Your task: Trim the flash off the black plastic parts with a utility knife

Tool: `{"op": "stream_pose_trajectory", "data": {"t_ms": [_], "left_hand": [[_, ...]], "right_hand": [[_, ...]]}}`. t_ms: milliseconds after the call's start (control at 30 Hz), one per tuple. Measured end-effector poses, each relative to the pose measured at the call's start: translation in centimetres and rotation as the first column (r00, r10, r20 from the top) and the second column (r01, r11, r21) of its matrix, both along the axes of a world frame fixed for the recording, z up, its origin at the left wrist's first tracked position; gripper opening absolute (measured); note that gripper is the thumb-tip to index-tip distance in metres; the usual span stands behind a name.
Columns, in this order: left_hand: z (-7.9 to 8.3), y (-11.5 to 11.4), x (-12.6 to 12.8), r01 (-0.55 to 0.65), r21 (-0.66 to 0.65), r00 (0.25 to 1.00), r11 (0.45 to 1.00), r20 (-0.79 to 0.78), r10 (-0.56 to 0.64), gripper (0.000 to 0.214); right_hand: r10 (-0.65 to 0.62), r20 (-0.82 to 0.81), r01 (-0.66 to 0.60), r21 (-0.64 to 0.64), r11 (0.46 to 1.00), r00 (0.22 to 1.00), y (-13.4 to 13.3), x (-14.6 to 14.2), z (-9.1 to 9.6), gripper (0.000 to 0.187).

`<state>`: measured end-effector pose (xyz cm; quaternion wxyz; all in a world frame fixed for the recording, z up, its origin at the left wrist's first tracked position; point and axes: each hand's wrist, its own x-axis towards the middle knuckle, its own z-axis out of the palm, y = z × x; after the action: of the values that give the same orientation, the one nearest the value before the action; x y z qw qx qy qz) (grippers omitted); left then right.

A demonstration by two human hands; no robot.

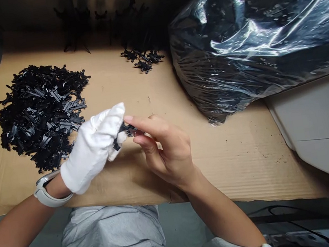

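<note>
My left hand [95,144], in a white glove, is closed around a small black plastic part [128,129] near the middle of the cardboard. My bare right hand [168,147] pinches the same part from the other side with thumb and forefinger. Much of the part is hidden by the fingers, so its full shape does not show. To the left of my gloved hand lies a large heap of black plastic parts [42,113]. A smaller cluster of black parts [143,60] rests farther back.
Cardboard [226,168] covers the work surface. A big, full dark plastic bag [251,40] takes up the back right. Below it sits a pale grey bin or box [322,124]. A dark wall [33,15] rises along the back. Small black crumbs are scattered at the right.
</note>
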<state>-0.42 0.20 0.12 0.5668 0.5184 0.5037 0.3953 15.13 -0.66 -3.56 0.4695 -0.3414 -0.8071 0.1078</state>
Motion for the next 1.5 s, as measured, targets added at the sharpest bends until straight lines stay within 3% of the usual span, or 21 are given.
{"op": "stream_pose_trajectory", "data": {"t_ms": [100,167,233,300,367,433,500,567,700,800,867,1000,1100,1200,1300,1400,1433,1500], "left_hand": [[0.3,-0.1,0.1,0.046,-0.049,0.993,0.998,0.110,-0.040,0.030],[0.0,-0.2,0.1,0.072,-0.011,0.996,0.997,0.043,-0.072,0.036],[-0.8,0.1,0.2,0.098,0.126,0.991,0.987,-0.100,-0.086,0.032],[-2.0,0.5,0.3,0.160,0.337,0.955,0.928,-0.291,-0.059,0.028],[-3.2,0.9,0.5,0.294,0.477,0.857,0.828,-0.515,-0.007,0.032],[-4.2,1.4,1.0,0.462,0.493,0.701,0.738,-0.712,0.037,0.035],[-5.1,1.9,1.6,0.547,0.402,0.566,0.734,-0.824,0.030,0.034],[-5.9,2.4,2.2,0.550,0.389,0.528,0.739,-0.848,0.053,0.034],[-7.1,3.4,3.2,0.467,0.432,0.549,0.771,-0.826,0.130,0.027],[-7.4,3.4,3.5,0.462,0.488,0.563,0.741,-0.807,0.180,0.023],[-7.3,3.0,3.4,0.495,0.540,0.577,0.681,-0.790,0.206,0.022],[-6.9,1.4,2.6,0.540,0.672,0.641,0.507,-0.718,0.271,0.024],[-6.9,0.8,1.9,0.477,0.766,0.697,0.431,-0.628,0.346,0.031],[-6.6,1.2,1.0,0.382,0.842,0.746,0.381,-0.525,0.410,0.030],[-5.7,2.3,-0.1,0.239,0.889,0.767,0.390,-0.419,0.486,0.030],[-4.7,3.2,-1.0,0.085,0.875,0.750,0.476,-0.370,0.548,0.032],[-4.5,3.3,-1.2,0.047,0.840,0.745,0.540,-0.390,0.542,0.031],[-4.4,3.3,-1.3,0.226,0.706,0.814,0.671,-0.515,0.268,0.029]], "right_hand": [[-0.057,-0.105,0.050,-0.065,0.997,0.993,0.3,0.2,0.0,0.025],[-0.130,-0.133,0.116,-0.109,0.987,0.983,0.6,0.6,0.2,0.025],[-0.176,-0.118,0.157,-0.153,0.976,0.977,0.9,1.0,0.5,0.025],[-0.204,-0.072,0.188,-0.190,0.964,0.976,1.0,1.4,0.9,0.024],[-0.225,-0.004,0.218,-0.227,0.949,0.974,1.1,1.8,1.2,0.024],[-0.242,0.060,0.249,-0.263,0.932,0.968,1.2,2.0,1.2,0.019],[-0.239,0.110,0.261,-0.272,0.926,0.965,1.3,2.1,0.9,0.014],[-0.192,0.172,0.229,-0.237,0.944,0.966,1.5,1.9,0.8,0.011],[-0.011,0.400,0.098,-0.197,0.976,0.917,3.2,0.6,2.0,0.009],[0.084,0.541,0.094,-0.292,0.952,0.837,6.4,-2.1,3.1,0.006],[0.232,0.612,0.070,-0.429,0.901,0.756,9.0,-4.3,3.1,0.011],[0.297,0.633,0.055,-0.474,0.879,0.715,13.0,-7.7,1.3,0.010],[0.324,0.619,0.046,-0.504,0.862,0.716,13.7,-7.9,0.5,0.007],[0.319,0.577,0.065,-0.547,0.835,0.752,12.8,-6.1,1.6,0.010],[0.295,0.525,0.108,-0.607,0.787,0.799,10.9,-3.3,4.1,0.012],[0.290,0.479,0.140,-0.679,0.721,0.829,8.3,-0.9,6.2,0.023],[0.297,0.450,0.131,-0.705,0.697,0.842,7.4,-0.3,6.7,0.024],[0.329,0.376,0.077,-0.751,0.656,0.866,5.8,0.6,7.2,0.024]]}}
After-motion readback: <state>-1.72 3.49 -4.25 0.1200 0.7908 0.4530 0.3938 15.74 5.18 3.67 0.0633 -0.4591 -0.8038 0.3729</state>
